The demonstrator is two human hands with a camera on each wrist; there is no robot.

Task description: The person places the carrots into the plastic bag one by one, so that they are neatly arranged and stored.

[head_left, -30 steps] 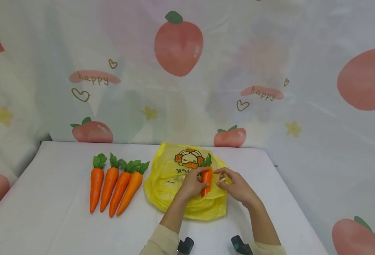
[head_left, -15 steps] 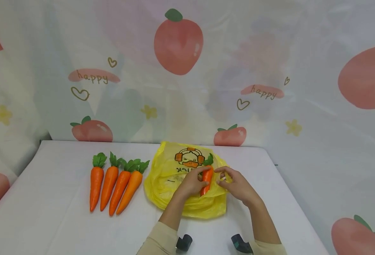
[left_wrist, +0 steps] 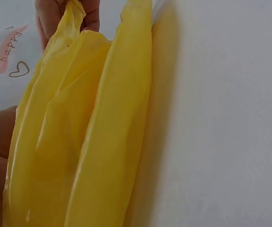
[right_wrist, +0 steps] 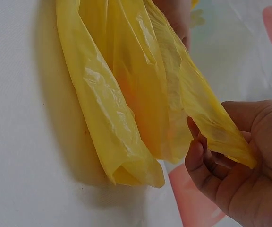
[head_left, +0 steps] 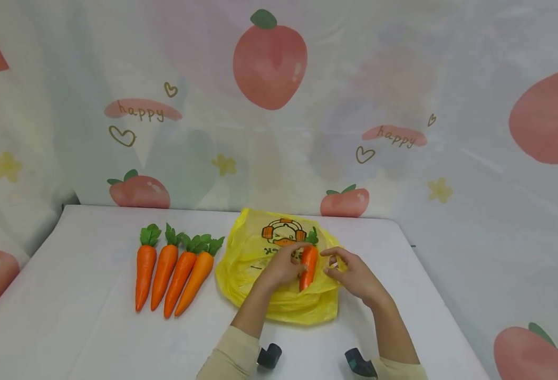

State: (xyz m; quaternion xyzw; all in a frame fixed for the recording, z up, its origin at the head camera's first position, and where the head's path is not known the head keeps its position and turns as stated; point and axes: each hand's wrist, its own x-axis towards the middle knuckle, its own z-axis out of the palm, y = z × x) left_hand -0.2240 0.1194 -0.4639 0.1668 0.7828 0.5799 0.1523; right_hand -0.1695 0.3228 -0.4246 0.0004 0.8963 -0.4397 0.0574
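Note:
A yellow plastic bag (head_left: 255, 290) with a duck print lies on the table, its mouth toward me. An orange carrot (head_left: 310, 261) with green leaves pokes out of the mouth, its tip hidden inside. My left hand (head_left: 281, 268) is at the carrot's left side, fingers spread and the thumb at its edge. To the right, my right hand (head_left: 355, 274) pinches the bag's edge between thumb and fingers. The right wrist view shows the bag's film (right_wrist: 211, 125) stretched to this hand. Bag folds (left_wrist: 79, 118) cover most of the left wrist view.
Several carrots (head_left: 184, 277) with leafy tops lie side by side on the white table (head_left: 94, 338), left of the bag. Behind the table hangs a curtain (head_left: 269, 142) with fruit prints. Black wrist devices (head_left: 270, 356) sit by both sleeves.
My left fingers have loosened from the carrot and shifted slightly left. The carrot has tilted a little to the right at its top. My right hand stays on the bag edge.

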